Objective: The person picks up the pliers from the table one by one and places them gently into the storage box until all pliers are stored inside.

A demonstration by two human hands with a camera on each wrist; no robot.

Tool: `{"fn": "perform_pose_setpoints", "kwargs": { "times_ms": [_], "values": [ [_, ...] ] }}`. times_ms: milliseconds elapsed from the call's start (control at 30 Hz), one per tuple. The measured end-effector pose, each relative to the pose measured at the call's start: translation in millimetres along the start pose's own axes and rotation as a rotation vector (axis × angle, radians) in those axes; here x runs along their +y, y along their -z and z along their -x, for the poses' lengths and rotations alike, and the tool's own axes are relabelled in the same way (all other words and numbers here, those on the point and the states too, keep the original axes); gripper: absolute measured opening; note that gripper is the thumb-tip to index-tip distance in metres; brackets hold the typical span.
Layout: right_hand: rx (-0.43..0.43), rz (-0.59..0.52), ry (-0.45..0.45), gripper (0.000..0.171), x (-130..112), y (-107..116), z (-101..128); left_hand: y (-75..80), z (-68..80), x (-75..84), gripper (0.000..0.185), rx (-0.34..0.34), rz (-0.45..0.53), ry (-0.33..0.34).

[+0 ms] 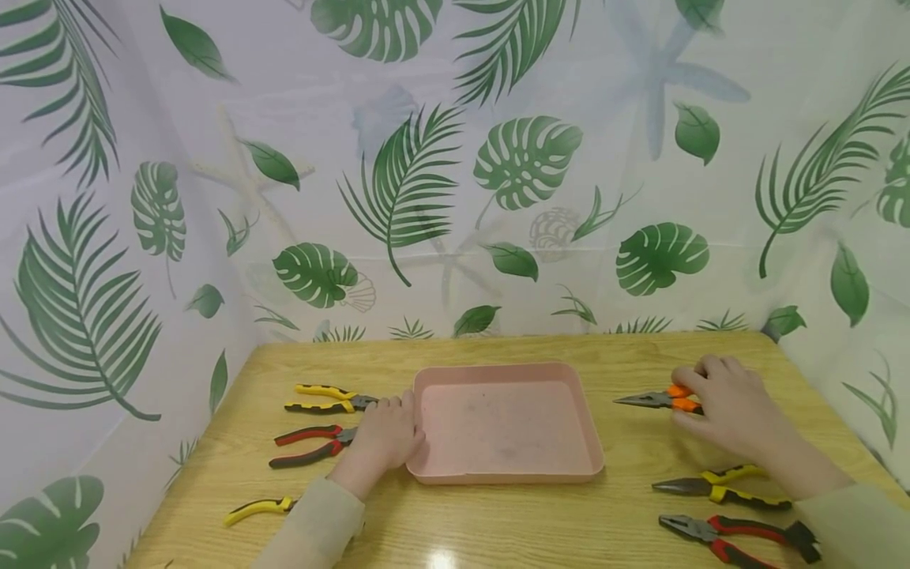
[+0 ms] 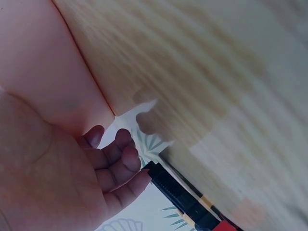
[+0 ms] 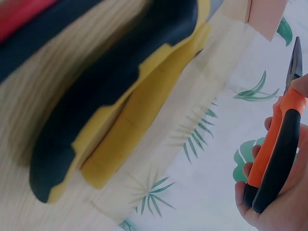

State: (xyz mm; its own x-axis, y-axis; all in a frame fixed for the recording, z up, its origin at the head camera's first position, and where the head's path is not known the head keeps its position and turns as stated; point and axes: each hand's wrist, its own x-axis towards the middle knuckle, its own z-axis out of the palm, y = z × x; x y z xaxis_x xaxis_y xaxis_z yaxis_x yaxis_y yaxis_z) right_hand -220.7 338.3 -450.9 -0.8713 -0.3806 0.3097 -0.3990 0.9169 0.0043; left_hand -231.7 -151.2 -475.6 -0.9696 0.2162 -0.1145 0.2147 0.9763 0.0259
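My left hand (image 1: 387, 431) grips the left wall of a pink rectangular tray (image 1: 506, 478), its thumb at the rim; in the left wrist view the fingers (image 2: 118, 163) curl outside the tray wall (image 2: 53, 57). Beside those fingers lie yellow-black pliers (image 1: 323, 407) and red-black pliers (image 1: 309, 457). On the right, above the table, my right hand (image 1: 732, 403) holds orange-black needle-nose pliers (image 1: 657, 399), jaws pointing toward the tray. The right wrist view shows their handles (image 3: 276, 154) lying against the palm, with fingers around them.
Yellow-black needle-nose pliers (image 1: 721, 486) and red-black combination pliers (image 1: 718, 529) lie near the right forearm. A yellow-handled tool (image 1: 259, 510) is partly hidden by the left sleeve. A leaf-print cloth (image 1: 441, 237) hangs behind the wooden table (image 1: 455, 521).
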Motion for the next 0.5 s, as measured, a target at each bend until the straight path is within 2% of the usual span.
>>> {"fn": "perform_pose_setpoints", "kwargs": {
  "times_ms": [333,500],
  "values": [
    [-0.012,0.007,0.021,0.043,-10.6,1.7,-4.8,-7.4,-3.7,-1.5,0.038,0.036,-0.025,0.002],
    [-0.017,0.0,0.023,0.042,-16.6,2.1,-9.1,-7.6,-2.6,-0.6,0.037,0.068,-0.076,0.001]
  ]
}}
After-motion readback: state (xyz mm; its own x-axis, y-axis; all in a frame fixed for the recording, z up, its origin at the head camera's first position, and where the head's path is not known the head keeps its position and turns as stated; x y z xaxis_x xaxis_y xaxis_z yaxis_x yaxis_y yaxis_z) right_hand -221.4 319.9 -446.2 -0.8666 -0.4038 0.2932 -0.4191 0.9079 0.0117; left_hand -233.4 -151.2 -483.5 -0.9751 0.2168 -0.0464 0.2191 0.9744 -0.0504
